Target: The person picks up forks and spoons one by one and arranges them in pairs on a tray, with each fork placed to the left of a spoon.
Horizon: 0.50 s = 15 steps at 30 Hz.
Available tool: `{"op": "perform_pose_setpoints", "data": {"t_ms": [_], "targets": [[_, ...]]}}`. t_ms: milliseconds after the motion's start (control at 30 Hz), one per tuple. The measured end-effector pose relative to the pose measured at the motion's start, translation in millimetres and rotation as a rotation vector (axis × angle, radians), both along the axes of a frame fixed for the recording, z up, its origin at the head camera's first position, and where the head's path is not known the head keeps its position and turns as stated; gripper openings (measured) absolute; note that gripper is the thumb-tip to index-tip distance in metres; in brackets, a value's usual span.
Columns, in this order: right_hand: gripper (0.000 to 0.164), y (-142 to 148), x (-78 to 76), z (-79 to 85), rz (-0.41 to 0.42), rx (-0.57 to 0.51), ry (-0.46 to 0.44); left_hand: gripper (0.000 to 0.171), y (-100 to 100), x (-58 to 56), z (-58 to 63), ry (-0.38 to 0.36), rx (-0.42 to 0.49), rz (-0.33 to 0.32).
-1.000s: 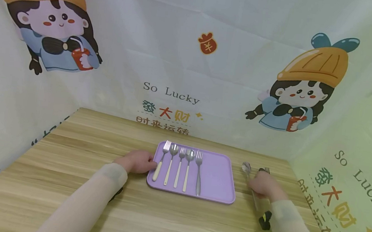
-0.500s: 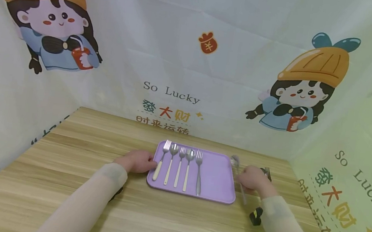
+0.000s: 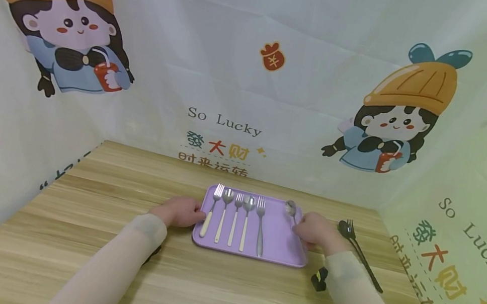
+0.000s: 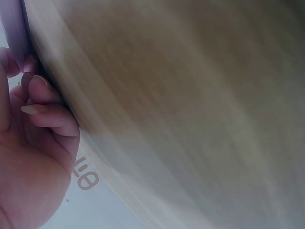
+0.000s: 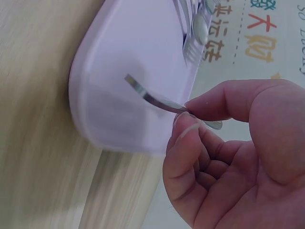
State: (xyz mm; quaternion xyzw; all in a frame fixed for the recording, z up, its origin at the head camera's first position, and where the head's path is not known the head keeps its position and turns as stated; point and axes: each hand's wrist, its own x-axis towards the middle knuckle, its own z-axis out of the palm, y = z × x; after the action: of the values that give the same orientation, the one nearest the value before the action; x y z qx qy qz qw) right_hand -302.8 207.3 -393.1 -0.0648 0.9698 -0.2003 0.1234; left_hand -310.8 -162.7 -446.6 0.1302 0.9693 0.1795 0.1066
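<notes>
Between thumb and fingertips my right hand [image 3: 316, 228] pinches a metal spoon [image 3: 291, 209] by its handle, above the right end of the purple tray [image 3: 278, 237]. In the right wrist view the spoon's handle [image 5: 159, 102] slants over the tray. My left hand [image 3: 181, 211] holds the tray's left rim, its fingers [image 4: 45, 90] curled at the edge in the left wrist view. On the tray lie a cream-handled fork [image 3: 206, 223], a spoon [image 3: 220, 225], a small fork [image 3: 232, 229], another spoon [image 3: 244, 228] and an all-metal fork [image 3: 260, 230], side by side.
Right of the tray, a black spoon [image 3: 344, 229] and a dark-handled fork [image 3: 351, 229] lie together on the wooden table [image 3: 226, 292]. A printed cloth [image 3: 220, 42] encloses the table's back and sides. A black strap piece [image 3: 319, 279] hangs by the right wrist.
My right hand has carried the spoon leftward from the table beside the black cutlery to above the tray's right side. My left hand has stayed at the tray's rim.
</notes>
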Motion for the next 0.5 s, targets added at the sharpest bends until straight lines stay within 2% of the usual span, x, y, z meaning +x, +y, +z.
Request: {"op": "perform_pose_setpoints", "data": {"t_ms": [233, 500], "targets": [[0.023, -15.1, -5.2, -11.7, 0.001, 0.002, -0.005, 0.031, 0.2, -0.6, -0.7, 0.003, 0.017, -0.004], [0.020, -26.4, -5.8, -23.1, 0.009, -0.005, 0.020, 0.031, -0.1, -0.1, -0.9, 0.009, 0.020, -0.002]]}}
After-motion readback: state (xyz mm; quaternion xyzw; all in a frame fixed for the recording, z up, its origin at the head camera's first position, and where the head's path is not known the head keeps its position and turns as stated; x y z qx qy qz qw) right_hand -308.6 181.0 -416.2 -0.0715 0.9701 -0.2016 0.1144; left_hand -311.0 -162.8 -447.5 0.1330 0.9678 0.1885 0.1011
